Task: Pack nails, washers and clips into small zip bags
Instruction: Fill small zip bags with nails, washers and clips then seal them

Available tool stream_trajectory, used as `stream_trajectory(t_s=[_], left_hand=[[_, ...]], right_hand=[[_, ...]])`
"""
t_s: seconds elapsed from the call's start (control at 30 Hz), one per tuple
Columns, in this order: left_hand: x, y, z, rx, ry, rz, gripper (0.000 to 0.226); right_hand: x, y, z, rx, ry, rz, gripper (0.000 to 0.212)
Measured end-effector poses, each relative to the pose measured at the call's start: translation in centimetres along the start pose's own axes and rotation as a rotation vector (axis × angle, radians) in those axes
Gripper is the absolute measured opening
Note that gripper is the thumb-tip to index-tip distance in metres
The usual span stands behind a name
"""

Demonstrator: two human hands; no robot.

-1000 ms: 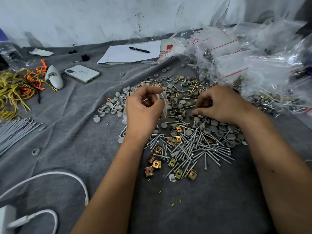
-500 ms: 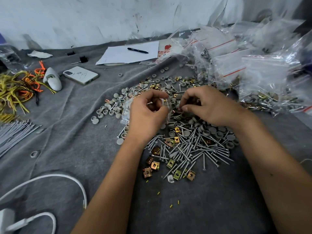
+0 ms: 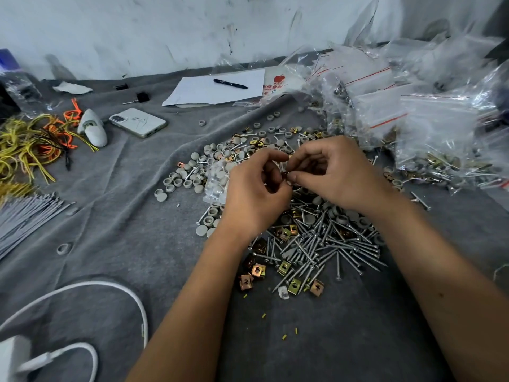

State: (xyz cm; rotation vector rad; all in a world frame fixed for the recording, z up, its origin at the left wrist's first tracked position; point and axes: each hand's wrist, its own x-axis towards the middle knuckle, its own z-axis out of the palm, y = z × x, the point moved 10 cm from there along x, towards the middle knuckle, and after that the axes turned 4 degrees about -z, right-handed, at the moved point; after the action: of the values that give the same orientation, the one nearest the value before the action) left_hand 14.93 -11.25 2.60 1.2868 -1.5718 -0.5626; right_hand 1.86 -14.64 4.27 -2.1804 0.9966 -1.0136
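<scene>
Spread over the whole scene: a worktop under a rumpled grey cloth (image 3: 115,221). Far right, heaped: filled clear zip bags with red seal strips (image 3: 429,128), so much of the packing judged done. Centre, a large loose pile left to pack: silver nails (image 3: 325,249) nearest, round grey plastic washers (image 3: 190,177) to the left and beyond, brass-coloured square metal clips (image 3: 257,271) scattered along the near edge. Above that pile, meeting: left hand (image 3: 253,197), fingers curled round a small clear zip bag (image 3: 216,183) already holding grey washers; right hand (image 3: 338,175), fingertips pinching some small dark piece at the bag's mouth, too small to identify. Probably mid-fill on one bag; sealing not yet done, many more bags' worth remaining.
</scene>
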Motion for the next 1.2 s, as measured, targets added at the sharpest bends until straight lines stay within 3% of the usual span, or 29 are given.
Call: stream_trajectory(t_s=[0.27, 0.5, 0.7, 0.8, 0.97, 1.2], left_hand=[[0.4, -1.0, -1.3, -0.166, 0.102, -0.084, 0.028], [0.3, -1.1, -3.8, -0.384, 0.267, -0.125, 0.032], [0.2, -0.6, -3.9, -0.49, 0.266, -0.125, 0.024], [-0.1, -1.4, -5.3, -0.581, 0.372, -0.163, 0.025], [-1.0, -2.4, -7.9, -0.421, 0.579, -0.177, 0.02], [0.0, -3.0, -6.0, -0.288, 0.368, -0.221, 0.042]], right_hand=[[-0.1, -1.1, -1.3, 0.011, 0.107, -0.089, 0.01], [-0.5, -3.6, 1.5, -0.056, -0.073, -0.196, 0.029], [-0.3, -3.9, 0.7, -0.016, 0.063, -0.211, 0.008], [-0.3, -2.6, 0.0, 0.049, 0.109, -0.118, 0.003], [-0.4, -2.4, -0.6, 0.185, 0.146, -0.094, 0.003], [0.2, -5.5, -3.6, 0.122, 0.218, -0.238, 0.005]])
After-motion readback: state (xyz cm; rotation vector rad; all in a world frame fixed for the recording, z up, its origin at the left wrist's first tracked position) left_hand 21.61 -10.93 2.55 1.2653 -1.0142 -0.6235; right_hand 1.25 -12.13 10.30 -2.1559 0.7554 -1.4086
